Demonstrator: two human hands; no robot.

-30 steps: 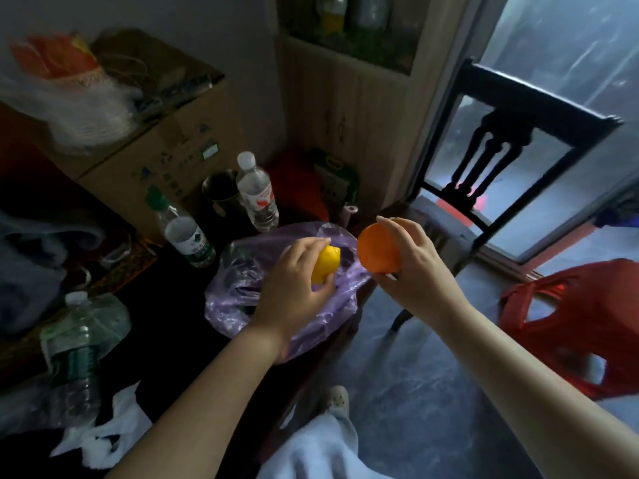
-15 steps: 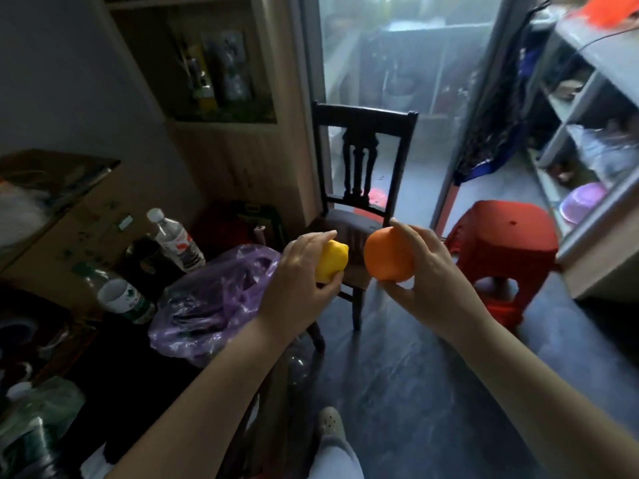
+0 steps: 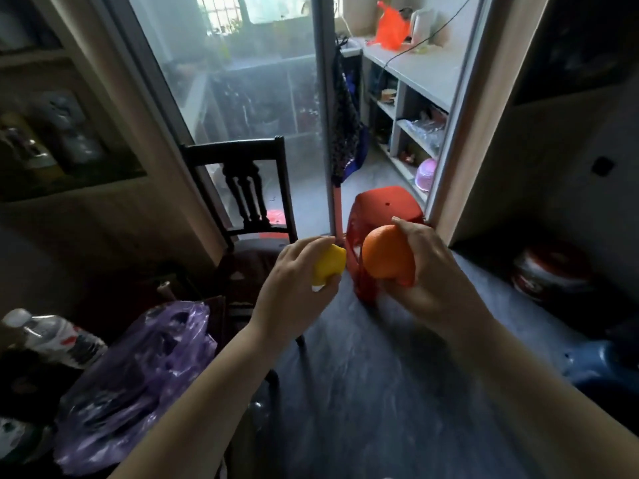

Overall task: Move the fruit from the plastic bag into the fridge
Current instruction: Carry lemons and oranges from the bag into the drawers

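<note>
You have turned right, away from the table. A second ago your left hand [image 3: 294, 292] was at the mouth of the purple bag [image 3: 138, 382] with the lemon [image 3: 330, 266]. Now the lemon is clear of the bag, which has slid to the lower left, well apart from both hands. Your right hand [image 3: 428, 274] has carried the orange [image 3: 387, 252] along beside it. Both fruits now hang over the floor [image 3: 380, 392], in front of the chair [image 3: 242, 188] and the red stool [image 3: 383, 205]. The cardboard box has left the view and only one bottle [image 3: 52, 335] remains, at the left edge. Shelves [image 3: 408, 108] beyond the doorway have come into sight.
</note>
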